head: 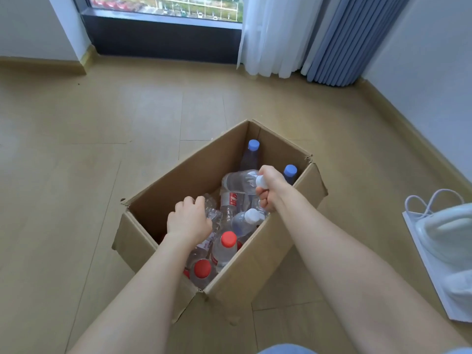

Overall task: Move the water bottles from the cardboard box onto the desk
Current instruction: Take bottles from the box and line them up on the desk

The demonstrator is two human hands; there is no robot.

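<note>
An open cardboard box point(178, 185) stands on the wooden floor and holds several clear water bottles with red, white and blue caps. My right hand point(270, 190) is inside the box, closed around the neck of a white-capped bottle point(237, 182) that lies tilted on the pile. My left hand point(187, 219) reaches into the left side and wraps a crinkled clear bottle point(213, 213) whose cap is hidden. Two blue-capped bottles point(252, 152) stand upright at the far corner. Two red-capped bottles point(226, 247) stand at the near end. No desk is in view.
A white paper bag point(439, 251) with cord handles lies on the floor at the right. A window with a dark sill, white sheer and blue curtains point(339, 39) are at the far wall. Walls close the room on the left and right.
</note>
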